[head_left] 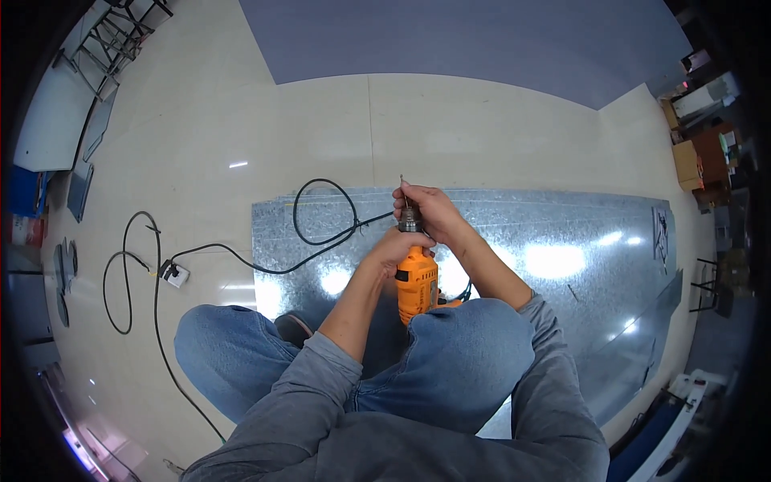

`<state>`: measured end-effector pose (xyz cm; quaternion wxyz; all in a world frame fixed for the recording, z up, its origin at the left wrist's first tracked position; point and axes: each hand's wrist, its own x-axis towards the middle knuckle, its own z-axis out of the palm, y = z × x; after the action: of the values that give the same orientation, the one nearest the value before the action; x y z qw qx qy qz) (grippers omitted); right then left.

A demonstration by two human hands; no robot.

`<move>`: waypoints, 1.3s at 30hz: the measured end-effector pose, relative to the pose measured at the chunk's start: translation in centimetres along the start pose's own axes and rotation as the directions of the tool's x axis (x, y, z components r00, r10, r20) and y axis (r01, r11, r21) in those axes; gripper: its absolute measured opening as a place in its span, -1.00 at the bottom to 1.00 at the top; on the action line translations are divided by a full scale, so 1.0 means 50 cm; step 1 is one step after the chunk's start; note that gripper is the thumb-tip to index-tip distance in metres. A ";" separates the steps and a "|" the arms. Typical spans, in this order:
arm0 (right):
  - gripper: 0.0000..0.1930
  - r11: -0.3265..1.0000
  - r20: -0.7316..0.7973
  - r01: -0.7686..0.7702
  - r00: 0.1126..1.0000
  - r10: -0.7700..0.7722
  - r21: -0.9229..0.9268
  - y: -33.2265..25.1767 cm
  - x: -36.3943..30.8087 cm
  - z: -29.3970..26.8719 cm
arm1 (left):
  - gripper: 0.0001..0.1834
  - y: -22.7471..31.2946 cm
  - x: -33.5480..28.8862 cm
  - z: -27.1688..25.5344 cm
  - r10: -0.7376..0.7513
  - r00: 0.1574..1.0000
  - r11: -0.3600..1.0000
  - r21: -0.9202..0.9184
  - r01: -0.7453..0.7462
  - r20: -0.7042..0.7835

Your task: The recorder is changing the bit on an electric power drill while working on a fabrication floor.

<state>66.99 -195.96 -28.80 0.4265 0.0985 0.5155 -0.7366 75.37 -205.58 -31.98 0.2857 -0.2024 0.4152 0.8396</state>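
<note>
An orange power drill (416,291) stands between my knees, its front end pointing away from me. Round the front of its body, just behind the dark metal chuck (409,218), my left hand (392,247) is closed. My right hand (432,207) is beside and ahead of the chuck, fingers pinched on a thin drill bit (402,181) whose tip sticks out past them. Whether the bit sits inside the chuck is hidden by the fingers. The drill's rear and handle are partly covered by my right knee.
Beneath me lie shiny galvanized metal sheets (482,241) on a pale tiled floor (201,120). A black cable (273,271) loops leftward to a white power socket block (175,275). A grey-blue panel (466,40) stands ahead. Cardboard boxes (687,165) are at far right, and stools (112,40) at far left.
</note>
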 end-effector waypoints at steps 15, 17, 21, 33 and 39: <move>-0.75 0.997 -0.059 0.028 0.998 -0.024 0.066 0.100 -0.004 -0.075 | -0.79 -0.119 0.029 0.015 0.167 0.937 0.915 0.403 -0.032 -0.305; -0.75 1.000 -0.103 -0.015 0.995 0.017 0.020 0.128 0.008 -0.082 | -0.74 -0.155 0.047 0.000 0.190 0.922 0.879 0.477 -0.006 -0.337; -0.75 0.999 -0.149 -0.032 0.988 0.037 0.030 0.152 0.003 -0.091 | -0.62 -0.199 0.054 -0.010 0.216 0.896 0.795 0.602 0.070 -0.389; -0.74 0.988 -0.162 0.090 0.984 -0.069 0.129 0.158 -0.017 -0.095 | -0.60 -0.195 0.063 -0.019 0.247 0.941 0.785 0.617 -0.054 -0.233; -0.71 0.985 -0.117 -0.011 0.993 0.031 0.171 0.150 -0.006 -0.105 | -0.60 -0.185 0.051 -0.012 0.191 0.934 0.839 0.544 0.005 -0.302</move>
<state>71.12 -192.17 -36.03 0.3929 0.1838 0.4744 -0.7660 79.51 -200.72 -39.17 0.2119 -0.2374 0.6862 0.6542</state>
